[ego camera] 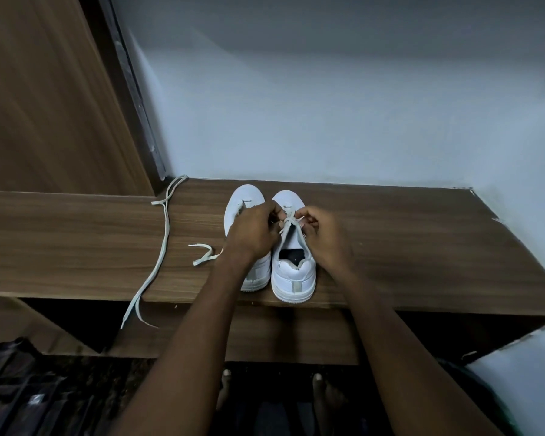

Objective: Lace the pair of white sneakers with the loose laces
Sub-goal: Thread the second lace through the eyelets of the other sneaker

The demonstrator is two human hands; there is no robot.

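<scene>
The right sneaker [293, 272] sits heel-first at the near edge of the wooden shelf [422, 247], touching the left sneaker [244, 202]. My left hand [254, 231] and right hand [318, 229] pinch its lace [291, 220] over the tongue — a loose lace [162, 247] trails left, off the edge.

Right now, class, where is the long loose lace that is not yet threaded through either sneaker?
In the head view the loose lace lies left of the left sneaker, running from the wall corner across the wooden shelf and dangling over its front edge.
</scene>
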